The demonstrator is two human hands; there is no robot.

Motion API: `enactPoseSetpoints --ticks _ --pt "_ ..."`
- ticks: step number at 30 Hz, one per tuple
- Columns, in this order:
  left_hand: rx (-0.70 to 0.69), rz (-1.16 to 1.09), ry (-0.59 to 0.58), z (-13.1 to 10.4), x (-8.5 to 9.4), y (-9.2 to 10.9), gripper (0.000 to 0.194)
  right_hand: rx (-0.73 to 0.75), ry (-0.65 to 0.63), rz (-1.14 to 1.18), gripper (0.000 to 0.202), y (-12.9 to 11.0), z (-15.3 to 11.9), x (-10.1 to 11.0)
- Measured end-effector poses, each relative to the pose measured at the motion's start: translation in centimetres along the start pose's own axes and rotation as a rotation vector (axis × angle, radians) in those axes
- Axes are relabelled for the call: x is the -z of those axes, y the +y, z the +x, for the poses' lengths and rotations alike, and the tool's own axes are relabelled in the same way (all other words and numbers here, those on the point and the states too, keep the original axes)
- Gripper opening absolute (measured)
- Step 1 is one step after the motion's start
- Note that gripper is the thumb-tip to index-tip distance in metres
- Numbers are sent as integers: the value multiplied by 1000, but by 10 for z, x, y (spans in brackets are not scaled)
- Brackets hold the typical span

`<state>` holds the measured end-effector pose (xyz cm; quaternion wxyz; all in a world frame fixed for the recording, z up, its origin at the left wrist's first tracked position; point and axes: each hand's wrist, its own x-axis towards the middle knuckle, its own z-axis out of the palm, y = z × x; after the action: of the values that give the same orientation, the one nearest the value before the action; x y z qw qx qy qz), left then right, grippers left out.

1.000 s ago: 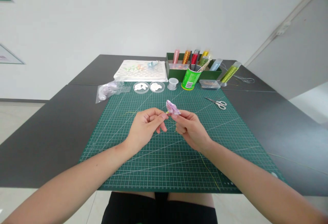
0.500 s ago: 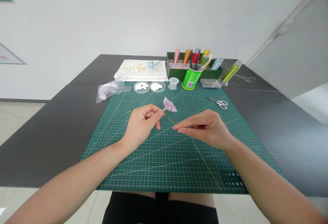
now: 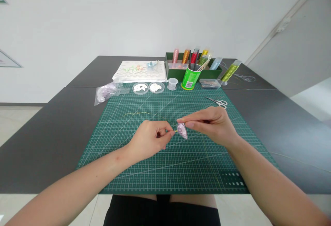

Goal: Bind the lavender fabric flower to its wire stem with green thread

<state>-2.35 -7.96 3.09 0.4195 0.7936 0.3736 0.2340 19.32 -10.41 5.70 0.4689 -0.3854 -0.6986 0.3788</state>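
Over the middle of the cutting mat, my left hand pinches the short yellow-green stem of a pale purple fabric flower, whose petals point right. My right hand is closed in a pinch just above the petals, on a thin yellow-green thread that is hard to make out at the fingertips. A length of this thread lies on the mat beyond my left hand. White-handled scissors rest on the mat beyond my right hand.
On the green cutting mat are two dishes of white pieces, clear lidded pots and a green can. Behind stand a dark green box of thread spools and a white stack. A plastic bag lies left.
The flower has moved right and toward me, and it is turned so its petals face right. My right hand has risen slightly, to the petals. The view has shifted a little.
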Motion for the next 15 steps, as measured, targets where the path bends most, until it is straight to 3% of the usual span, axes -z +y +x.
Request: enactPoseSetpoints --ticks 6,15 --pt "-72 1 -66 -4 -2 3 21 -75 64 -66 15 10 5 -3" --pt "-194 -25 -58 -10 5 11 20 -115 -35 -52 18 29 12 -1"
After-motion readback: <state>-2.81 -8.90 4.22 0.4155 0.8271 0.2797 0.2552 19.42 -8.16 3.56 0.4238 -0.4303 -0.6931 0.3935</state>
